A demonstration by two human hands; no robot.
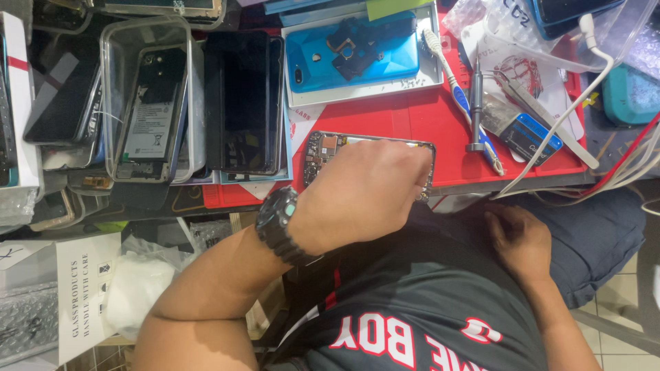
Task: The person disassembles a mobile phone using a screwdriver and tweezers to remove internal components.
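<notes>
A phone repair bench: opened phones [148, 110], screwdriver [476, 103], red mat [405, 117].

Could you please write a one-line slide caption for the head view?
Left hand over an opened phone on a red mat; right hand rests on the lap.

A white cardboard box [84, 295] with black print sits at eight o'clock. At ten o'clock a clear plastic case [148, 103] holds a phone bearing a white label [149, 129]. A dark phone screen [244, 103] lies beside it. A small blue packet [531, 137] rests at two o'clock.
</notes>
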